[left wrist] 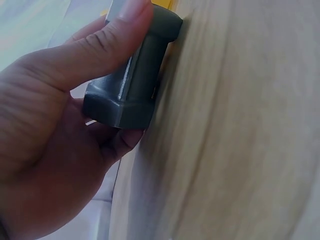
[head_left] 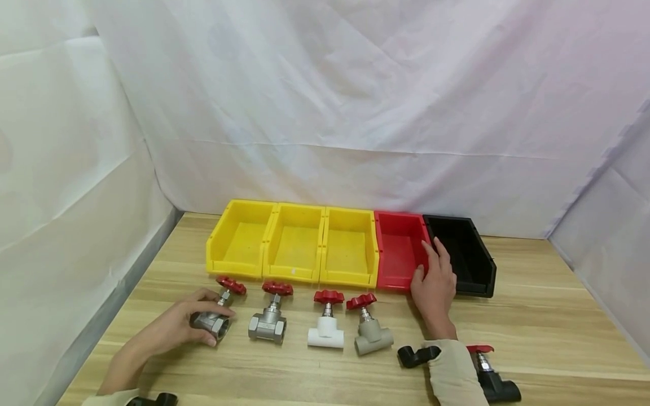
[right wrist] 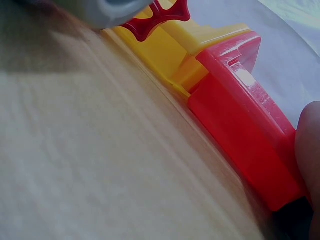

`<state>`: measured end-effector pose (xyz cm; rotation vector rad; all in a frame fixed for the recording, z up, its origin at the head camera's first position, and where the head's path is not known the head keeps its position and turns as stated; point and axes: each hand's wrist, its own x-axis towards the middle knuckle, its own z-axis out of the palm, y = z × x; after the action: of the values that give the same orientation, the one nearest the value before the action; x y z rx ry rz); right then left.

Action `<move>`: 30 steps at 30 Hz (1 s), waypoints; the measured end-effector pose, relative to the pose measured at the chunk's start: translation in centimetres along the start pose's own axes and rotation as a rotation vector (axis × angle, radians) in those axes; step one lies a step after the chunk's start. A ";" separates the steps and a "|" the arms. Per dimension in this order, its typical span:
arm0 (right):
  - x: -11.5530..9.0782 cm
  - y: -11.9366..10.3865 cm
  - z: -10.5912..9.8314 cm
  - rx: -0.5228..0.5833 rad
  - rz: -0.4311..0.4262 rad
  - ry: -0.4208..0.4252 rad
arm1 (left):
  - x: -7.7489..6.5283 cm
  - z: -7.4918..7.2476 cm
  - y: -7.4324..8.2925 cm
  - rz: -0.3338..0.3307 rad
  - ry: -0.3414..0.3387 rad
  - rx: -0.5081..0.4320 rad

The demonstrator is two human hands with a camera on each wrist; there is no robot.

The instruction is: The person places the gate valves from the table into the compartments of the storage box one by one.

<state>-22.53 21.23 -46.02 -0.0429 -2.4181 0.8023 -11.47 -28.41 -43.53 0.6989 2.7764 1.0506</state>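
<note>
My left hand [head_left: 175,324] grips the body of a metal gate valve [head_left: 205,322] with a red handwheel, at the left of the row. Up close in the left wrist view, the thumb lies across the valve's hexagonal-ended body [left wrist: 145,70], which is on or just above the wood. My right hand [head_left: 435,287] rests at the front of the red bin [head_left: 398,276], by its border with the black bin [head_left: 484,276]. Its fingers reach forward over the adjoining walls; the thumb is by the red bin's front edge. No valve shows in that hand.
Three yellow bins [head_left: 291,276] adjoin the red one. Along the table [head_left: 304,383] stand another metal valve [head_left: 268,325], a white valve [head_left: 326,332] and a grey valve [head_left: 373,337]. A black valve [head_left: 500,389] lies beside the right sleeve. White cloth [head_left: 355,113] hangs behind.
</note>
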 end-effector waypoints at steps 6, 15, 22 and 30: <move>0.0 0.0 0.1 0.005 -0.004 0.007 | 0.0 -0.3 0.1 -0.021 -0.016 -0.018; 0.0 0.1 0.1 0.000 -0.005 0.009 | 0.1 -0.5 0.6 -0.037 -0.005 -0.017; 0.0 0.0 0.1 -0.003 0.006 0.004 | 0.2 -0.2 0.6 -0.010 0.005 -0.011; 0.0 0.1 0.1 -0.005 -0.005 0.007 | 0.2 -0.1 0.7 -0.028 0.028 0.085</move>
<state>-22.62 21.23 -46.12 -0.0411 -2.4131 0.7922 -11.43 -27.89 -42.91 0.6584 2.8610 0.9491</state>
